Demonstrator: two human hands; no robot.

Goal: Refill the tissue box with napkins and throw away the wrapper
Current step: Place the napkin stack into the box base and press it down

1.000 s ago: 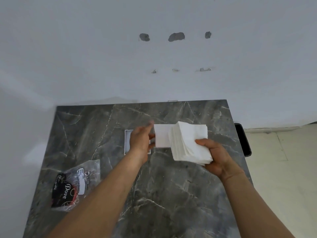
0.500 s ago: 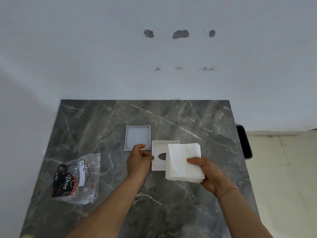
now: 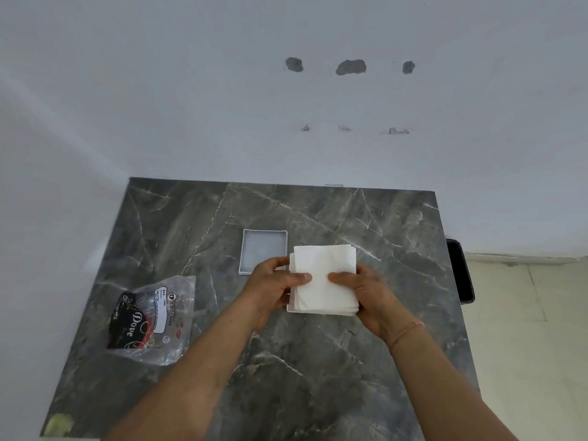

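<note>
Napkin stack [image 3: 324,275]: a thick white pile, held level over the middle of the table, right of the open box; a thin white edge of another flat piece [image 3: 290,310] shows under its near-left corner, what it is cannot be told.
Left hand [image 3: 273,288]: grips the stack's left edge, thumb on top, fingers curled beneath.
Right hand [image 3: 366,291]: grips the stack's right edge the same way, thumb on top; a thin cord sits on the wrist.
Tissue box [image 3: 263,249]: a shallow white rectangular tray, open and with nothing in it, just beyond the left hand, its near-right corner hidden by the fingers.
Wrapper [image 3: 152,316]: crumpled clear plastic with black and red print, lying flat toward the table's left side, well apart from the hands.
Table [image 3: 318,361]: dark grey marble top with pale veins, set against a white wall.
Dark bin [image 3: 459,270]: on the floor just off the table's right edge.
</note>
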